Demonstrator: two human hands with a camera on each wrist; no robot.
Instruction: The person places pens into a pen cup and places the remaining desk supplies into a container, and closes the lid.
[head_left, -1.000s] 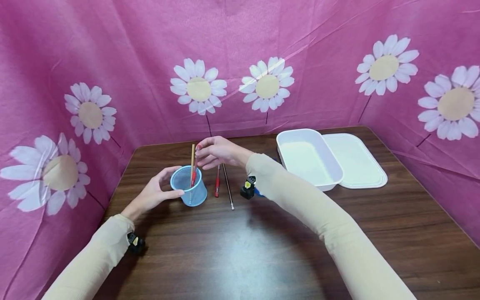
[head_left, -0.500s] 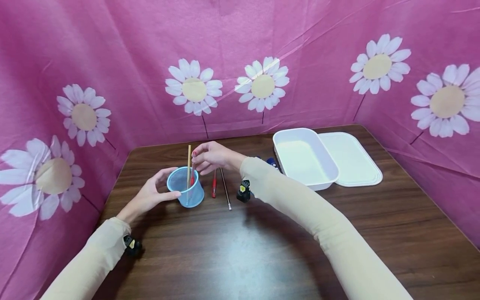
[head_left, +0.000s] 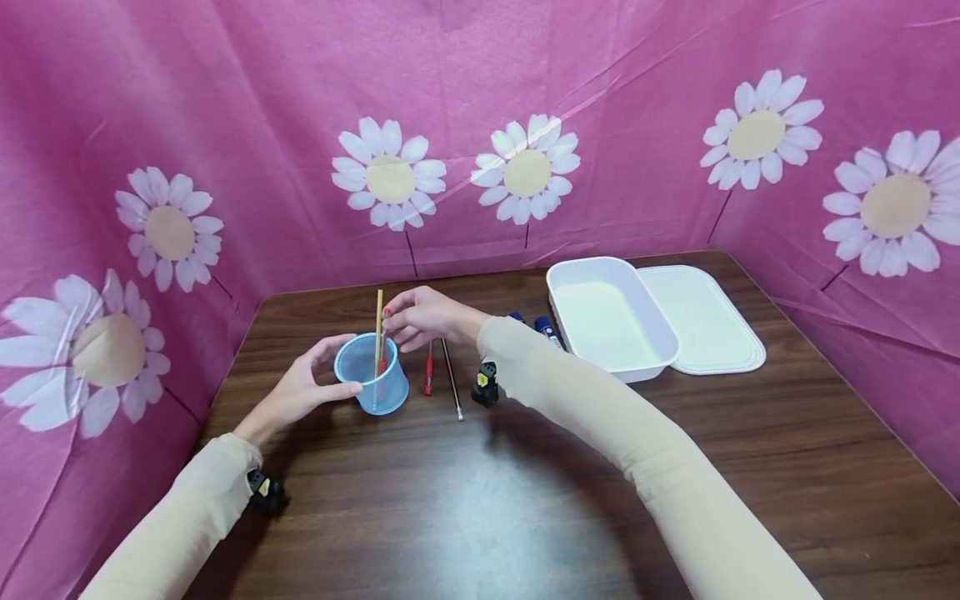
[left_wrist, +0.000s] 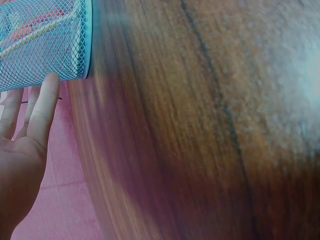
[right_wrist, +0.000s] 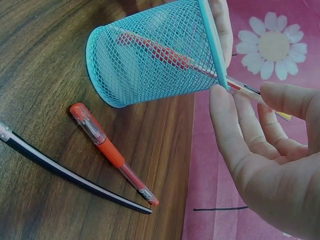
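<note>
The light-blue mesh pen cup point(head_left: 392, 393) stands upright on the table. My left hand point(head_left: 306, 380) holds it from the left, thumb in front and fingers on the far side; in the left wrist view a fingertip touches the mesh. From above, my right hand point(head_left: 437, 315) pinches the upper end of a red gel pen point(right_wrist: 242, 86), whose lower part is inside the cup. A yellowish pencil point(head_left: 378, 317) leans in the cup too. Right of the cup lie another red gel pen point(right_wrist: 109, 149), capped, and a dark striped pencil point(right_wrist: 75, 179).
Behind the right forearm lie blue-capped tubes point(head_left: 547, 328), partly hidden. A white plastic box point(head_left: 660, 367) stands at the back right, beside its flat white lid point(head_left: 720, 333). Pink flowered cloth point(head_left: 465, 92) borders the table point(head_left: 465, 517) at the back and sides.
The pinched red pen has gone lower into the cup, my right hand coming down slightly with it. My left hand stays on the cup. The head view has shifted slightly.
</note>
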